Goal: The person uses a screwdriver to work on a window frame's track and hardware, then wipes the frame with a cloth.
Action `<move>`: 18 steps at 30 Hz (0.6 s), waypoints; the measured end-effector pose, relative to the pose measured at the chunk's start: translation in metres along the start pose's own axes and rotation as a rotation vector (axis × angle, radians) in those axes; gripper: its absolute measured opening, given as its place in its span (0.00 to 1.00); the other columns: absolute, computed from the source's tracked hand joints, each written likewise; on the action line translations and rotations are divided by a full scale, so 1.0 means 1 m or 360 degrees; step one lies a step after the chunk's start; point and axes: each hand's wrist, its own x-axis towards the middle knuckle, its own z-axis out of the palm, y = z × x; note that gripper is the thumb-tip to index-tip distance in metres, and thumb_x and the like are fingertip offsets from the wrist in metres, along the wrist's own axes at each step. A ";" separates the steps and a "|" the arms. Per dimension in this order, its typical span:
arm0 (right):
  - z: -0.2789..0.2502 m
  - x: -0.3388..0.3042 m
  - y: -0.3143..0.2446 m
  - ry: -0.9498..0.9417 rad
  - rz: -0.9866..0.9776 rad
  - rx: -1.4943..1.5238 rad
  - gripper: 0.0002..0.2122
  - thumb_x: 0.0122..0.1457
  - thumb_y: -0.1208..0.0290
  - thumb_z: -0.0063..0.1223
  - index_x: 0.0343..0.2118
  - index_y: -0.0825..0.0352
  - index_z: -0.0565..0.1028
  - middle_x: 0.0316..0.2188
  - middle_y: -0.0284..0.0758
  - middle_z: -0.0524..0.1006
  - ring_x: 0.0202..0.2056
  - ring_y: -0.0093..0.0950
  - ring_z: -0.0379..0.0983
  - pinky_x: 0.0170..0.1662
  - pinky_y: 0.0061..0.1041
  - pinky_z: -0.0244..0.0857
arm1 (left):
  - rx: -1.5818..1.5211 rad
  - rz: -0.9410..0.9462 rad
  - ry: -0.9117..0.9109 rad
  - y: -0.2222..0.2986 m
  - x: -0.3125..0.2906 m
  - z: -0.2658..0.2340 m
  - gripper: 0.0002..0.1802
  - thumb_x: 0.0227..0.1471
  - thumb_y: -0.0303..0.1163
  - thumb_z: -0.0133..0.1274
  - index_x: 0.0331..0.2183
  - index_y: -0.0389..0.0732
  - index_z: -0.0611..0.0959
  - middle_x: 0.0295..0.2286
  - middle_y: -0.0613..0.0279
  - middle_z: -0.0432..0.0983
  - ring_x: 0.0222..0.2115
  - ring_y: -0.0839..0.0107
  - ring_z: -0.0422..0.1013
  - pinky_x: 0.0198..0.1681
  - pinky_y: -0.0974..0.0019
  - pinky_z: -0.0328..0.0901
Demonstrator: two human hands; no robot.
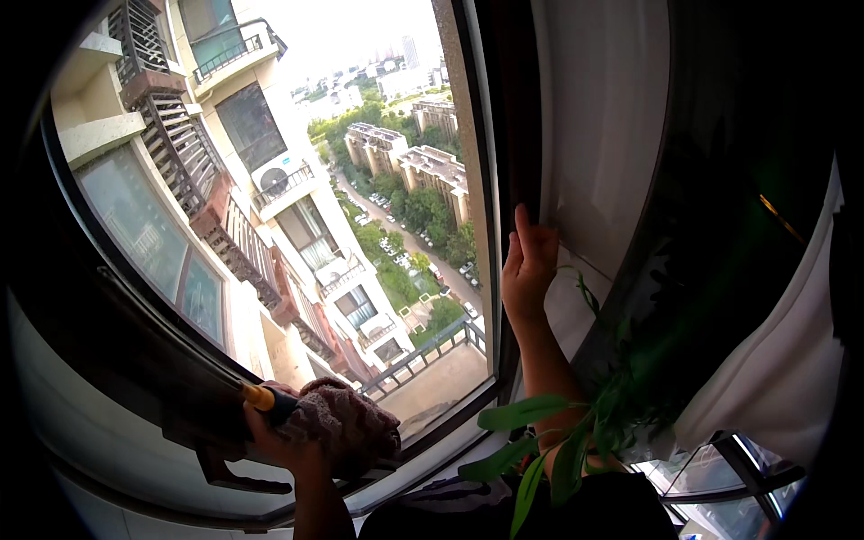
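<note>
My left hand [281,437] is closed around a dark handle with an orange end [259,396], at the lower left by the window frame. Against the same hand bunches a brown, fluffy patterned cloth [346,418], and its folds hide some of the fingers. Higher up on the right, my right hand [531,263] is raised beside the dark upright of the window frame [519,135]. A finger and the thumb stretch upward, the others look bent, and nothing shows in it. Whether it touches the frame I cannot tell.
A dark window handle [238,477] juts out below my left hand. Green plant leaves [531,414] hang across my right forearm. White fabric [774,351] drapes at the right. Beyond the window, far below, are a railing [432,355], trees and buildings.
</note>
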 end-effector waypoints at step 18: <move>-0.002 0.000 0.002 0.0006 0.0040 -0.0070 0.18 0.54 0.79 0.47 0.49 0.60 0.69 0.26 0.35 0.65 0.27 0.28 0.62 0.30 0.23 0.59 | 0.0981 0.0608 -0.0316 -0.003 0.018 0.030 0.19 0.33 0.28 0.50 0.33 0.34 0.69 0.28 0.53 0.66 0.30 0.58 0.64 0.36 0.62 0.60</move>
